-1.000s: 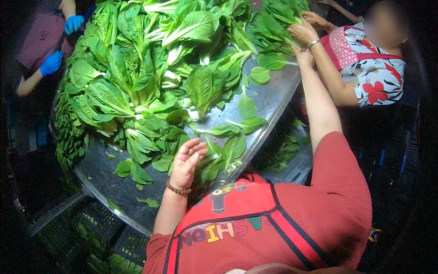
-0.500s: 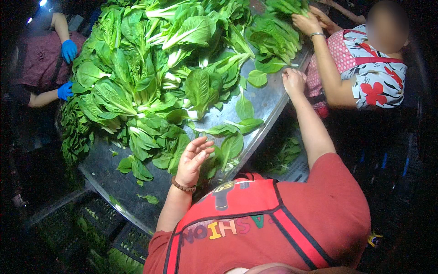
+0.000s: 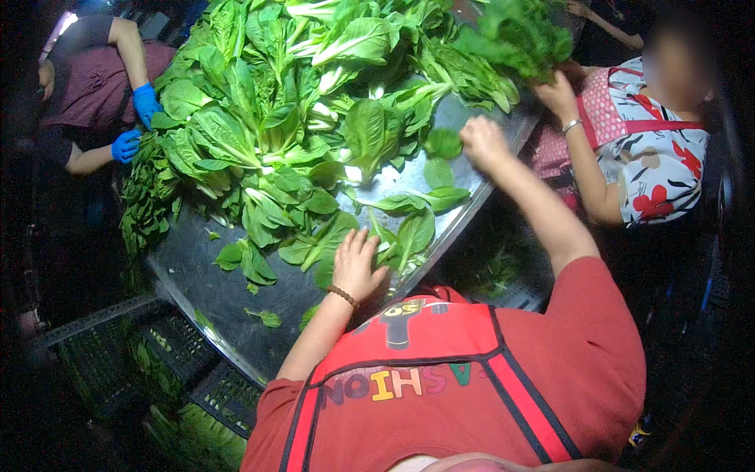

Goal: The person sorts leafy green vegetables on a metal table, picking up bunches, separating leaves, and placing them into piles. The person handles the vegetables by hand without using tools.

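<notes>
Working at the bench, we appear to have plenty left: a heap of leafy greens stretches toward the far edge, with loose leaves by the near edge. Our left hand spreads unclenched over leaves; our right hand, blurred beside the right edge, has a grip we cannot tell.

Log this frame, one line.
left hand: over loose leaves | right hand: by blurred leaf, grip unclear | leafy greens: heaped on metal table

dark crates sit lower, left of the left hand; a person is right of the right hand.
</notes>
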Tool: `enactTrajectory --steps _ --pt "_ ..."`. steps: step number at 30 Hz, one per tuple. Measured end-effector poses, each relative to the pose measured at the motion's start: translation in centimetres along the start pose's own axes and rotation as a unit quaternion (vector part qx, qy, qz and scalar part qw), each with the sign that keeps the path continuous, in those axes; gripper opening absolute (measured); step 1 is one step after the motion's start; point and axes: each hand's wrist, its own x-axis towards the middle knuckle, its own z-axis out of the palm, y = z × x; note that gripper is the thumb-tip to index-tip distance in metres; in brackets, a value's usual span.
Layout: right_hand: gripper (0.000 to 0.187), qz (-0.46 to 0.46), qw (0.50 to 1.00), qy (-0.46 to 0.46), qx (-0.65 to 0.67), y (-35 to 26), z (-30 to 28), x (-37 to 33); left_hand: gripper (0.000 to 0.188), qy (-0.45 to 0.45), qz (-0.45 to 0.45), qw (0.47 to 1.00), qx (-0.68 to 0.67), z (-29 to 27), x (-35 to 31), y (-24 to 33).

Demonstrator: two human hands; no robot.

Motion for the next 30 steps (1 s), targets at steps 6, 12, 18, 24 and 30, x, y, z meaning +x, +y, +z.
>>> enactTrajectory --steps 6,12,18,24,30 --pt "0.03 -0.047 0.879 -0.285 0.379 -11.2 -7.2 -3.1 0.055 -0.051 0.079 0.987 -0.131 -1.5 -3.2 -0.7" --pt "0.05 0.214 0.872 0.073 0.433 -12.3 0.7 -2.6 0.075 0.166 -0.081 0.98 -0.069 -1.4 -2.7 -3.8" --pt "0.066 -0.035 0.9 -0.082 0.426 -25.4 -4.2 -6.5 0.06 0.059 -0.016 0.998 -0.019 0.5 -5.6 -3.9" --pt "0.031 0.026 0.834 -0.024 0.551 -22.9 -5.1 -2.6 0.026 0.025 -0.041 0.995 -0.083 -4.3 -11.9 -5.6" --pt "0.037 0.362 0.85 -0.082 0.374 -18.8 0.5 5.1 0.023 0.138 -0.064 0.962 -0.229 -7.9 -5.6 -4.1"
